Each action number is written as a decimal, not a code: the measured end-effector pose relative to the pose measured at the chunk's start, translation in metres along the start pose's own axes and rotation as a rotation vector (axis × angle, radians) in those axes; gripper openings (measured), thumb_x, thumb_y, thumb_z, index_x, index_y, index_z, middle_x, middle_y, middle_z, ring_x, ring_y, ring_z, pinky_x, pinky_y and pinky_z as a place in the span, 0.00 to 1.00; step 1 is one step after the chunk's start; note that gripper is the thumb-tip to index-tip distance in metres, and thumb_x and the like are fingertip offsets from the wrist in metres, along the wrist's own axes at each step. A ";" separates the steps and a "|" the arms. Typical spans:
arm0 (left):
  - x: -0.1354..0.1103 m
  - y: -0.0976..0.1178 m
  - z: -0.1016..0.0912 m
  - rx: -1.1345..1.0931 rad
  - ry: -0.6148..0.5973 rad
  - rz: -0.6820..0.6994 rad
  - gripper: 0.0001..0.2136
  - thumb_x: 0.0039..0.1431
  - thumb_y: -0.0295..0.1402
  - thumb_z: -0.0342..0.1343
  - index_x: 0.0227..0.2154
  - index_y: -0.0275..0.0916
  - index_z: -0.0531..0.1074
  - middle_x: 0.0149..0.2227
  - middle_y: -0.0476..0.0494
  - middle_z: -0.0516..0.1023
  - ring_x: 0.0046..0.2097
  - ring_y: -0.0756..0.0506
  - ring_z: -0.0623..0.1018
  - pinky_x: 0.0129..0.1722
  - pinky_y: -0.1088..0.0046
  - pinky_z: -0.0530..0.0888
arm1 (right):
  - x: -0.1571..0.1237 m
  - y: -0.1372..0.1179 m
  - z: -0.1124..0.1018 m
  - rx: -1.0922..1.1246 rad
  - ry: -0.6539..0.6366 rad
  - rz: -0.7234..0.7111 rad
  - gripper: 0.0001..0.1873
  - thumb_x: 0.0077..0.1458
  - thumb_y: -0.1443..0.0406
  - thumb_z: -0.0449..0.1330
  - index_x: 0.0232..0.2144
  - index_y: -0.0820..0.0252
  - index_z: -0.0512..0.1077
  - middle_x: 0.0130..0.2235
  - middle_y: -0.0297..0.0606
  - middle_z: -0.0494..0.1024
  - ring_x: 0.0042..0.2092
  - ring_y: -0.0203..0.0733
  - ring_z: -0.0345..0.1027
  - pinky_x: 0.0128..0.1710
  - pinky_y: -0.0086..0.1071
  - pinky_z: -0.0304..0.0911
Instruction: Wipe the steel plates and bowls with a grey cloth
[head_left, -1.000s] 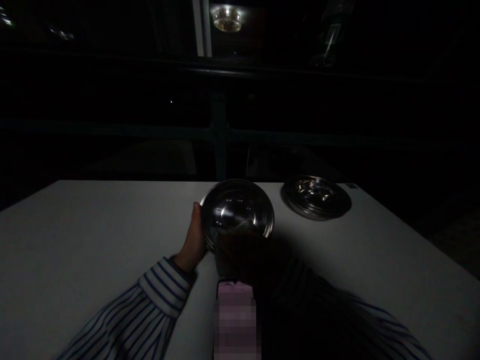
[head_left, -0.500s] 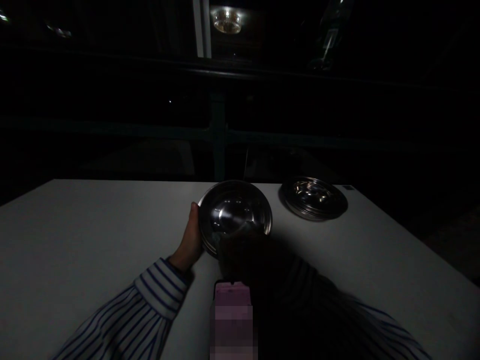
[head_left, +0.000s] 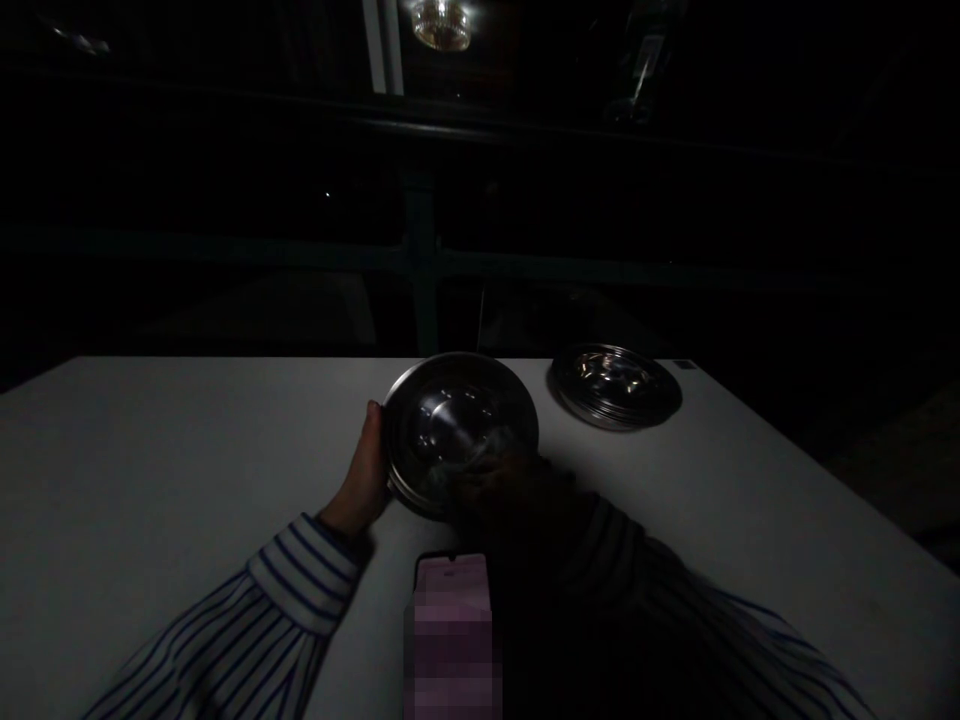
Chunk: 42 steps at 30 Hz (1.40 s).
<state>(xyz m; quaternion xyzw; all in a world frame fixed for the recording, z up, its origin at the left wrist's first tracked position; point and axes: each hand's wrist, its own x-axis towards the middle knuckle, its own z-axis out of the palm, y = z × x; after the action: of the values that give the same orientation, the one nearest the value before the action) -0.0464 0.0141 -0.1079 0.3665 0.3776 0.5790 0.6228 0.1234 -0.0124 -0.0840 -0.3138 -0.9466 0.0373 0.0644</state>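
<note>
A shiny stainless steel bowl (head_left: 424,410) is tilted toward me, its inside showing. My left hand (head_left: 365,475) grips its left rim, thumb up along the edge and the other fingers hidden behind. Deep shadow covers my right hand (head_left: 517,490), which reaches into the lower right of the bowl. Under its fingers a thin greyish cloth (head_left: 480,455) is pressed against the inner wall; its outline is hard to make out.
A stack of similar steel bowls (head_left: 615,385) sits at the back right of the white table (head_left: 187,450). A phone with a lit pinkish screen (head_left: 452,580) lies near me, below the bowl. Dark rails (head_left: 424,260) stand beyond the far edge.
My right hand has shifted within the bowl, and the greyish cloth shows more clearly under it. The bowl has tipped slightly in my left hand. The whole view has shifted a little.
</note>
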 end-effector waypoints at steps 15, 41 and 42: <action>0.003 -0.003 -0.003 0.018 -0.013 0.108 0.29 0.50 0.56 0.46 0.43 0.37 0.73 0.45 0.41 0.78 0.54 0.37 0.69 0.55 0.61 0.63 | -0.009 0.007 -0.021 -0.159 -0.172 0.216 0.10 0.51 0.70 0.53 0.33 0.62 0.74 0.38 0.43 0.77 0.44 0.47 0.65 0.43 0.41 0.55; 0.004 -0.001 -0.003 0.038 -0.004 0.032 0.31 0.52 0.56 0.42 0.46 0.38 0.72 0.44 0.40 0.78 0.54 0.37 0.69 0.54 0.59 0.64 | -0.011 0.005 -0.023 -0.093 -0.137 0.118 0.11 0.52 0.65 0.53 0.27 0.64 0.74 0.34 0.45 0.76 0.38 0.47 0.69 0.40 0.42 0.58; 0.004 -0.001 -0.002 0.034 -0.006 0.046 0.30 0.52 0.56 0.42 0.47 0.38 0.72 0.45 0.40 0.78 0.53 0.37 0.69 0.54 0.60 0.64 | -0.009 0.003 -0.019 -0.082 -0.106 0.090 0.10 0.52 0.65 0.53 0.29 0.64 0.74 0.34 0.45 0.76 0.39 0.47 0.69 0.41 0.42 0.58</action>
<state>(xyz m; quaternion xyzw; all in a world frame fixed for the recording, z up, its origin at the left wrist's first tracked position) -0.0473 0.0176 -0.1101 0.3873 0.3771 0.5855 0.6042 0.1356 -0.0148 -0.0662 -0.3559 -0.9344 0.0178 -0.0007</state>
